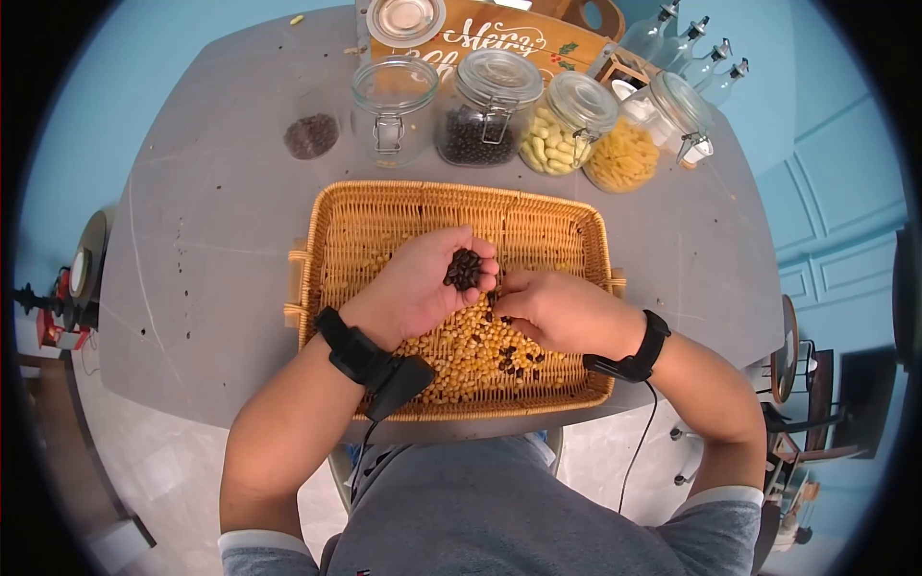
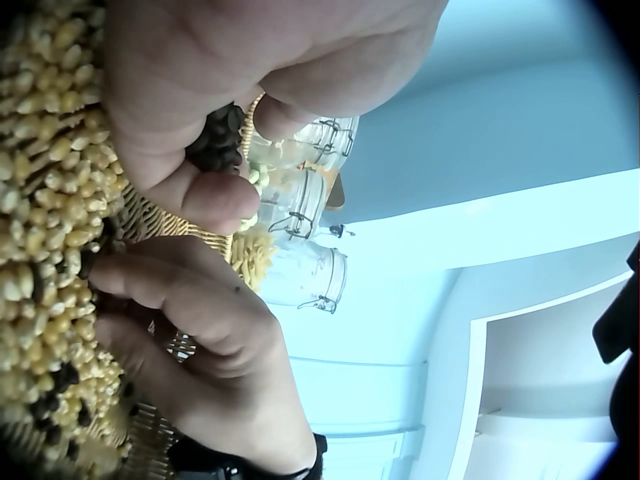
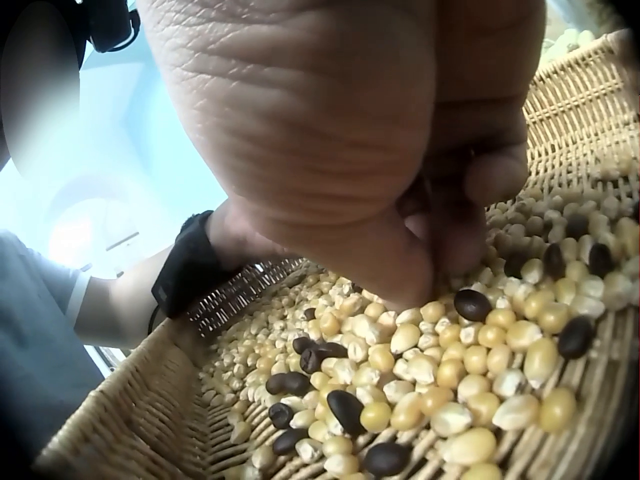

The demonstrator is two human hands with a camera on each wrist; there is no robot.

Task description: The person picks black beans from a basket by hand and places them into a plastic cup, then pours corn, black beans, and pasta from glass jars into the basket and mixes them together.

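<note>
My left hand (image 1: 429, 278) is cupped palm up above the basket and holds a small heap of dark coffee beans (image 1: 463, 270), its fingers curled round them. Beside it my right hand (image 1: 557, 309) reaches down, thumb and fingertips among the yellow corn kernels (image 1: 461, 350). A dark bean shows close by its fingertips in the left wrist view; whether they pinch one I cannot tell. More coffee beans (image 3: 346, 411) lie scattered through the kernels below the right hand. Kernels and beans spread over the floor of the wicker basket (image 1: 461, 191).
Behind the basket stand a lidless glass jar (image 1: 394, 110), a jar of coffee beans (image 1: 480, 134), a jar of pale yellow pieces (image 1: 567, 130) and a jar of pasta (image 1: 624, 154). Dark beans (image 1: 311, 136) sit at the left. Glass bottles (image 1: 682, 48) stand at the back right.
</note>
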